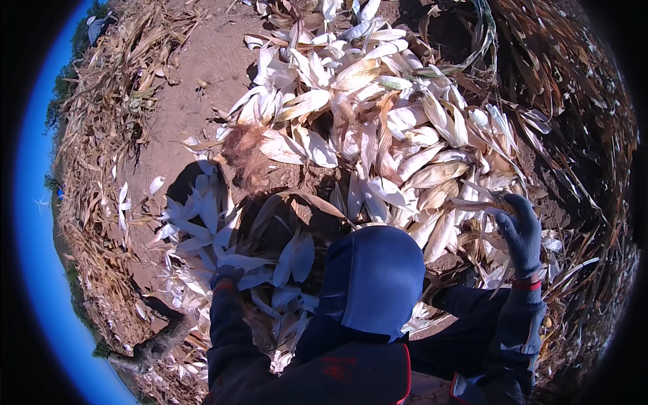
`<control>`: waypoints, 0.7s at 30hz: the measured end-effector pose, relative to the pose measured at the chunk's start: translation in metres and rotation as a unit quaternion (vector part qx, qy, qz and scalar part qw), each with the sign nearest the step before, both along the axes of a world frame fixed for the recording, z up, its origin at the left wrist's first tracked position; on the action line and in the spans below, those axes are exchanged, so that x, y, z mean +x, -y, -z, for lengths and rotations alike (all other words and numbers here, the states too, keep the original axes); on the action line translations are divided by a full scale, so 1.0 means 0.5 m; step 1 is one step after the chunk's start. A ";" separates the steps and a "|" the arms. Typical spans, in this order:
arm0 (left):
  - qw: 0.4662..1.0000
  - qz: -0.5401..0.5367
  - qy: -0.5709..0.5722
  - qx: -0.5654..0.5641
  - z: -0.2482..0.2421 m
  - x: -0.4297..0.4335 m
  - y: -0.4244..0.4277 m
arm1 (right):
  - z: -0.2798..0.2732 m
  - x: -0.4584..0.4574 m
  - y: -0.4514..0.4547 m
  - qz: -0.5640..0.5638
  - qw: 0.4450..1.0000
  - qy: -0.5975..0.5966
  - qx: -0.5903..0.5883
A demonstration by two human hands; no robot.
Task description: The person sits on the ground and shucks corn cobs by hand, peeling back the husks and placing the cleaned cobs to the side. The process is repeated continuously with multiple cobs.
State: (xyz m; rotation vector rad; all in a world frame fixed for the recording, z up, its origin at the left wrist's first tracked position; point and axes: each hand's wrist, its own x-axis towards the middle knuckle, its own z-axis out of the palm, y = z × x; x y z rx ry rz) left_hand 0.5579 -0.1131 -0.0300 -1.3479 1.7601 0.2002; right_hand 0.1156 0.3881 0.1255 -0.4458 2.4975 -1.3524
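Note:
My right hand (524,235), in a grey knit glove, grips an ear of corn (505,206). Yellow kernels show near the fingers, and pale, dry husk trails from the ear to the left. In shade on the left, my left hand (228,275), in a dark glove, is against loose pale husks (253,262); whether its fingers close on any is hidden. Beyond both hands lies a broad heap of dry corn husks (374,111), some still shaped like whole ears. A tuft of brown corn silk (247,152) sits at the heap's left side.
Dry corn stalks (541,66) stretch along the right, with more stalks (126,96) on the left. Bare soil (212,55) runs between. A blue rounded cover (377,278) blocks the view between my arms. Another person (96,29) is far off at upper left.

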 end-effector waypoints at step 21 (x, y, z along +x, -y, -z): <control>0.874 0.203 -0.439 0.046 0.126 -0.352 -0.123 | 0.020 -0.019 0.037 -0.034 0.992 -0.047 0.115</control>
